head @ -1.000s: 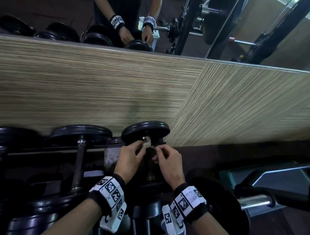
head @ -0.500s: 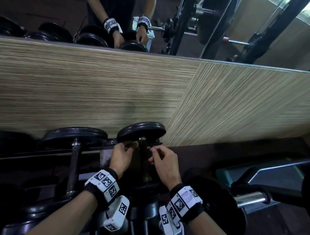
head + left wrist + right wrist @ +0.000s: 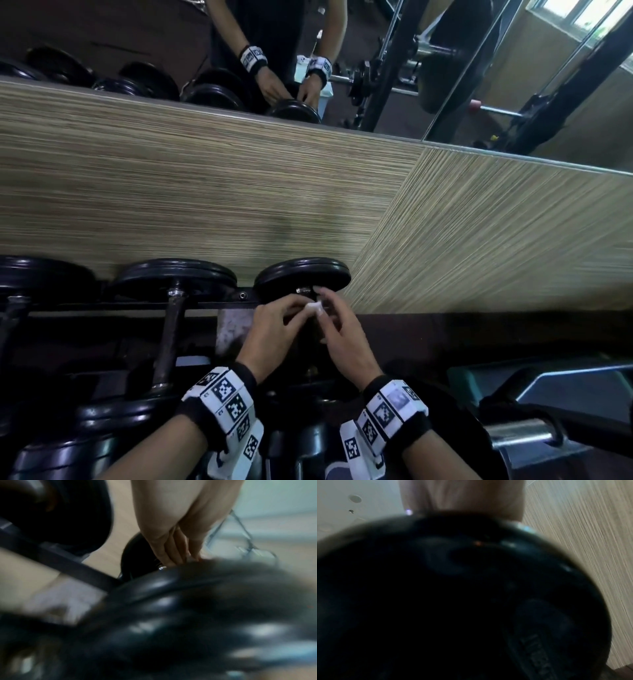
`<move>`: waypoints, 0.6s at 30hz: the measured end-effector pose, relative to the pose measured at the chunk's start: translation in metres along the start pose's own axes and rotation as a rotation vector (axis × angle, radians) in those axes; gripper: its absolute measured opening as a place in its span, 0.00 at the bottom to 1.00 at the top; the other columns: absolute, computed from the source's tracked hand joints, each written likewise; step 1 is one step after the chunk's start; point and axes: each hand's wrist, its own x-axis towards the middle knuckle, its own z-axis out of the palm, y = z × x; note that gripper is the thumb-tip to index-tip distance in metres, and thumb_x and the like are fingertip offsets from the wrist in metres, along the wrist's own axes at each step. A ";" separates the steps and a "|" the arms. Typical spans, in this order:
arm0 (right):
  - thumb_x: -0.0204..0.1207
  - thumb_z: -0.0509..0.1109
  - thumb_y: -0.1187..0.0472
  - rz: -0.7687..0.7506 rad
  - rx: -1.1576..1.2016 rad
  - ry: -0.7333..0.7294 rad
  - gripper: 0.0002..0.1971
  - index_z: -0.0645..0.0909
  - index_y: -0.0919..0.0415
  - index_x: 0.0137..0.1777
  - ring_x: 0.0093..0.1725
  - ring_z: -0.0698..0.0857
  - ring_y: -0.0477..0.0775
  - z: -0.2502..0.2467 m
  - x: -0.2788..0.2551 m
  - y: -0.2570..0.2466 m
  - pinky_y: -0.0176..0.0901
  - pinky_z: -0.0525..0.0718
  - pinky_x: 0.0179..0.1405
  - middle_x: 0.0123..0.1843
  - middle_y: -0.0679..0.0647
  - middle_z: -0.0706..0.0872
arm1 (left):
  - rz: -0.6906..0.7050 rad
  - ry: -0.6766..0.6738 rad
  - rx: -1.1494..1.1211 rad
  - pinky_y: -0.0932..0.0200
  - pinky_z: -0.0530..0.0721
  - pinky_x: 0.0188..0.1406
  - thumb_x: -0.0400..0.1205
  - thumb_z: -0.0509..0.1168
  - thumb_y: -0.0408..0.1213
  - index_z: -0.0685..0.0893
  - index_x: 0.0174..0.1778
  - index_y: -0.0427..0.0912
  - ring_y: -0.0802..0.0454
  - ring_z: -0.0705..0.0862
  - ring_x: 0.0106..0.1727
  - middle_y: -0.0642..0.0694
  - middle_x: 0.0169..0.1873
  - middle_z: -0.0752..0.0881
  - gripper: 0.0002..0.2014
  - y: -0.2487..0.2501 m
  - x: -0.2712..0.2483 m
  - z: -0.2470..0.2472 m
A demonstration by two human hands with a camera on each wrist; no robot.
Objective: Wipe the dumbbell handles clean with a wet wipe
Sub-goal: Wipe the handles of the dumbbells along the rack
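The rightmost black dumbbell (image 3: 303, 275) lies on the rack with its far plate against the wood-grain wall. My left hand (image 3: 281, 318) and right hand (image 3: 337, 320) meet over its handle, which they hide almost entirely. A small white wet wipe (image 3: 313, 307) shows between the fingertips of both hands, which pinch it just below the far plate. The left wrist view is blurred: my left hand's fingers (image 3: 173, 545) reach down behind the near plate (image 3: 188, 615). That near plate (image 3: 453, 601) fills the right wrist view, with only the base of my right hand (image 3: 462, 497) above it.
A second dumbbell with a bare steel handle (image 3: 170, 335) lies to the left, with more plates (image 3: 30, 277) beyond it. A bench pad (image 3: 513, 380) and a barbell end (image 3: 520, 435) sit at the lower right. A mirror (image 3: 342, 51) above the wall panel reflects my hands.
My hands stood apart on either side of the handle half a second ago. They have come together over it near the far plate, and the white wipe shows between the fingertips again.
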 end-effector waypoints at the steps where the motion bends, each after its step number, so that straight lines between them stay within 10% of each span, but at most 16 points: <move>1: 0.86 0.67 0.54 -0.006 -0.003 -0.042 0.13 0.82 0.48 0.68 0.65 0.83 0.45 -0.001 0.001 0.000 0.45 0.81 0.69 0.65 0.47 0.83 | -0.034 0.022 -0.051 0.70 0.83 0.52 0.81 0.73 0.38 0.90 0.51 0.43 0.64 0.89 0.51 0.57 0.44 0.92 0.05 0.001 -0.003 -0.003; 7: 0.83 0.72 0.53 -0.046 -0.089 -0.189 0.07 0.84 0.55 0.55 0.58 0.83 0.43 -0.006 0.006 0.001 0.33 0.78 0.61 0.57 0.52 0.83 | -0.181 0.001 -0.106 0.70 0.84 0.47 0.81 0.72 0.33 0.86 0.49 0.44 0.59 0.90 0.47 0.57 0.42 0.92 0.04 0.001 -0.035 -0.031; 13: 0.82 0.73 0.53 0.185 -0.207 0.004 0.10 0.84 0.59 0.55 0.43 0.89 0.55 -0.035 0.053 0.025 0.47 0.85 0.44 0.46 0.56 0.91 | 0.086 0.065 0.767 0.51 0.81 0.48 0.81 0.59 0.52 0.84 0.48 0.58 0.57 0.88 0.44 0.62 0.40 0.88 0.10 -0.014 -0.081 -0.104; 18: 0.80 0.73 0.51 0.261 -0.273 -0.200 0.10 0.89 0.56 0.52 0.41 0.89 0.53 -0.028 0.073 0.037 0.49 0.88 0.46 0.39 0.52 0.90 | -0.109 0.237 0.945 0.44 0.76 0.46 0.80 0.51 0.55 0.84 0.43 0.53 0.46 0.88 0.39 0.58 0.31 0.86 0.17 -0.019 -0.096 -0.136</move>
